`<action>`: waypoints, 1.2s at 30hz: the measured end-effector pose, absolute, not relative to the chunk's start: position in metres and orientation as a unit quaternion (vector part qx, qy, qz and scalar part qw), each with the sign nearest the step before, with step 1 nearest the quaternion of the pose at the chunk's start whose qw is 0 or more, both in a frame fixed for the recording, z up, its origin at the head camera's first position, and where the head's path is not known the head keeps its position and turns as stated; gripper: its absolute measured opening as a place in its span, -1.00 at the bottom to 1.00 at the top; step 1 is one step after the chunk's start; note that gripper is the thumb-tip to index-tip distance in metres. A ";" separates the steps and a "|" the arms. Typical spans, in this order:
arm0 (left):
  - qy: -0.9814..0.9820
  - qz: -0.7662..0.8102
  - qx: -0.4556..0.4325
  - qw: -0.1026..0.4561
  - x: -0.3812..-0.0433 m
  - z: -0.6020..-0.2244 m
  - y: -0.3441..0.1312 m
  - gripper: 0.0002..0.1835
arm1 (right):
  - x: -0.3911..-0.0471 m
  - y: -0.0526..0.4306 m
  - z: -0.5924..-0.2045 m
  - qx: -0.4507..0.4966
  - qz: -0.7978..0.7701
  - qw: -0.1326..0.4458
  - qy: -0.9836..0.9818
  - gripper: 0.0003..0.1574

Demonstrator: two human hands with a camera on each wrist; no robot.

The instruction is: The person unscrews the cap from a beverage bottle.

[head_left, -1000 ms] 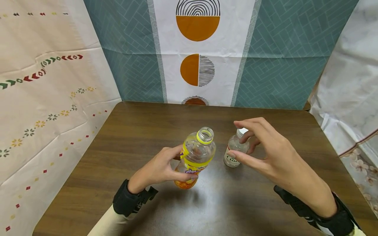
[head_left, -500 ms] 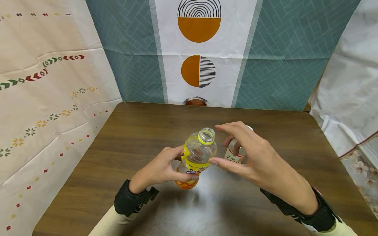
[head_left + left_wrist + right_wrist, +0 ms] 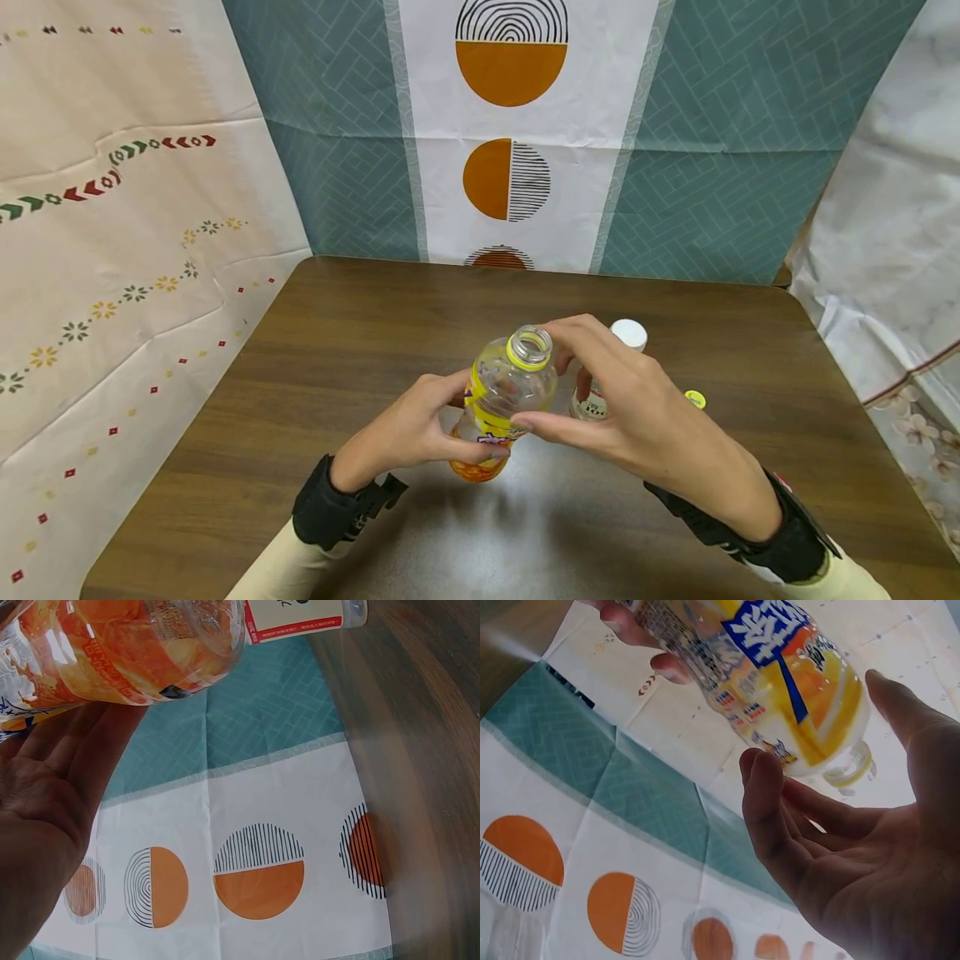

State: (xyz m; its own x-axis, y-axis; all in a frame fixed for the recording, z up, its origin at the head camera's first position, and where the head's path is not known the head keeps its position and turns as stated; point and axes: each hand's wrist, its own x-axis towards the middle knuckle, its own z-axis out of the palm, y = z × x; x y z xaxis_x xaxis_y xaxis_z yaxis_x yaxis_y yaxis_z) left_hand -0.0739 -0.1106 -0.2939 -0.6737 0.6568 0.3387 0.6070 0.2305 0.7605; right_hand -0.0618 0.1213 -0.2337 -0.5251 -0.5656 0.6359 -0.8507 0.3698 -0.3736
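Since the earlier frame, our right hand (image 3: pixel 637 408) has moved closer to the yellow-labelled bottle (image 3: pixel 517 379). We see the table (image 3: pixel 375 333) extending beneath this bottle. Our right hand is ungripped, thumb and fingers parted about its upper portion; contact we cannot confirm. Our left hand (image 3: pixel 405 425) grips it, tilted and uncapped. White-capped bottle (image 3: pixel 592 407): beyond and right, partly hidden. Yellow cap (image 3: pixel 696 399): farther right.

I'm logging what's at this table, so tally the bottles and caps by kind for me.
Bottles: 2 (yellow-labelled bottle, white-capped bottle)
Caps: 2 (white cap, loose yellow cap)
Total: 4
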 end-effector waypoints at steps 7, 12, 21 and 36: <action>0.771 0.477 0.421 0.020 -0.076 -0.295 -0.109 -0.47 | -0.062 0.116 -0.239 0.437 0.355 0.185 -0.805 -0.27; 0.769 0.476 0.427 0.014 -0.076 -0.296 -0.109 -0.46 | -0.064 0.114 -0.247 0.429 0.351 0.183 -0.812 -0.23; 0.760 0.480 0.439 0.014 -0.086 -0.319 -0.109 -0.40 | -0.067 0.114 -0.254 0.424 0.353 0.187 -0.813 -0.27; 0.762 0.477 0.431 0.081 -0.082 -0.310 -0.104 -0.18 | -0.066 0.124 -0.255 0.399 0.354 0.200 -0.822 -0.30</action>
State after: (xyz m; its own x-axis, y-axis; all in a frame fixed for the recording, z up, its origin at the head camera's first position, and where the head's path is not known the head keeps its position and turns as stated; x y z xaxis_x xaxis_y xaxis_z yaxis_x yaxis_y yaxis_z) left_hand -0.0817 -0.1042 -0.3096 -0.6161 0.7332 0.2878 0.5788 0.1737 0.7967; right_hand -0.0656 0.1242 -0.2548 -0.6016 -0.5144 0.6111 -0.7975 0.4309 -0.4224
